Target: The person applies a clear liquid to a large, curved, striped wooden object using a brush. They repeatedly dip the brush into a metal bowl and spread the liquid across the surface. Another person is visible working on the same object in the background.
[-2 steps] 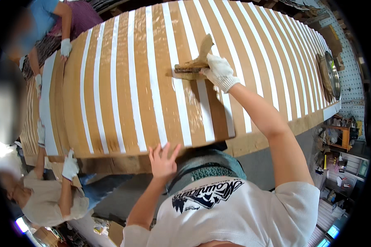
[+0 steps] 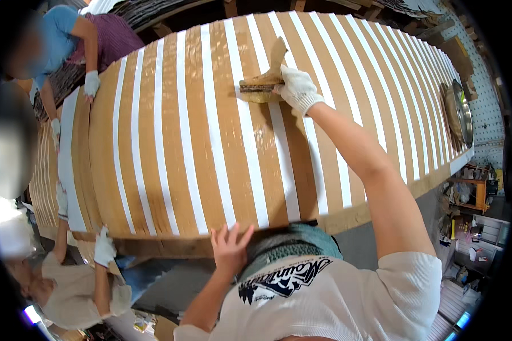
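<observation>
My right hand (image 2: 299, 90), in a white knit glove, is closed round a flat brush (image 2: 258, 86) with a curved wooden handle. Its bristle edge meets the brown overlapping sheets (image 2: 219, 122), which alternate with white strips across the whole work surface. A wet gloss shows on the sheets around and to the left of the brush. Bare, with fingers spread, my left hand (image 2: 230, 250) rests its fingertips at the near edge of the sheets, left of my body.
A round metal pan (image 2: 459, 113) lies at the right end of the sheets. Two co-workers' gloved hands, such as one at the far side (image 2: 92, 84) and one at the near corner (image 2: 104, 248), are along the left end. Cluttered shelves (image 2: 475, 193) stand at the right.
The brush in my right hand has slid a little toward the far side over the sheets. My left hand stays at the near edge. The whole view has shifted slightly.
</observation>
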Motion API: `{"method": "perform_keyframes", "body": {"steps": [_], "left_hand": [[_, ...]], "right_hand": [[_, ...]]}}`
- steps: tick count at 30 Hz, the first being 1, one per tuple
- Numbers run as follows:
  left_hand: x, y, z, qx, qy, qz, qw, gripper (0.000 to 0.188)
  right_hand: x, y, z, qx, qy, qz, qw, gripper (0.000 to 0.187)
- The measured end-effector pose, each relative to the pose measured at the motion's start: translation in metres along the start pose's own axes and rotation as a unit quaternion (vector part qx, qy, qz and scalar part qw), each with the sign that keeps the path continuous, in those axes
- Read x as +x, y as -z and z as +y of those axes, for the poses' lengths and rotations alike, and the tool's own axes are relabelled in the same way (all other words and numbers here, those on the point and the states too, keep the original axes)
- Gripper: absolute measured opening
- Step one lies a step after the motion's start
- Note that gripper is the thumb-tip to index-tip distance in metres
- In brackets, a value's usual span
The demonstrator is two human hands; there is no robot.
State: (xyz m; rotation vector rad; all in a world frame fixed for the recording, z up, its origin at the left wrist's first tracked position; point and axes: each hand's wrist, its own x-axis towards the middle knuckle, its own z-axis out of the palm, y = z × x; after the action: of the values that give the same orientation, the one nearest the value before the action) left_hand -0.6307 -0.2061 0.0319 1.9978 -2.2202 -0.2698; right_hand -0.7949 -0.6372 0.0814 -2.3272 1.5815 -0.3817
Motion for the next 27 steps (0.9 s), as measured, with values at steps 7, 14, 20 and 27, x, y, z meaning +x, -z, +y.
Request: {"method": "perform_keyframes", "body": {"steps": [7, 14, 20, 27], "left_hand": [[-0.009, 0.000, 0.000, -0.006, 0.056, -0.080, 0.995, 0.072], [-0.009, 0.000, 0.001, -0.007, 0.061, -0.085, 0.994, 0.070], [0.002, 0.006, -0.002, -0.034, 0.036, -0.070, 0.996, 0.066], [-0.003, 0.004, 0.004, -0.020, 0.023, -0.053, 0.998, 0.079]], "right_hand": [[0.224, -0.039, 0.024, -0.056, -0.003, 0.102, 0.993, 0.037], [0.284, -0.053, 0.042, -0.080, 0.083, 0.176, 0.978, 0.035], [0.140, -0.042, 0.049, 0.059, 0.167, 0.081, 0.981, 0.036], [-0.152, 0.000, 0.040, 0.025, 0.247, -0.035, 0.968, 0.026]]}}
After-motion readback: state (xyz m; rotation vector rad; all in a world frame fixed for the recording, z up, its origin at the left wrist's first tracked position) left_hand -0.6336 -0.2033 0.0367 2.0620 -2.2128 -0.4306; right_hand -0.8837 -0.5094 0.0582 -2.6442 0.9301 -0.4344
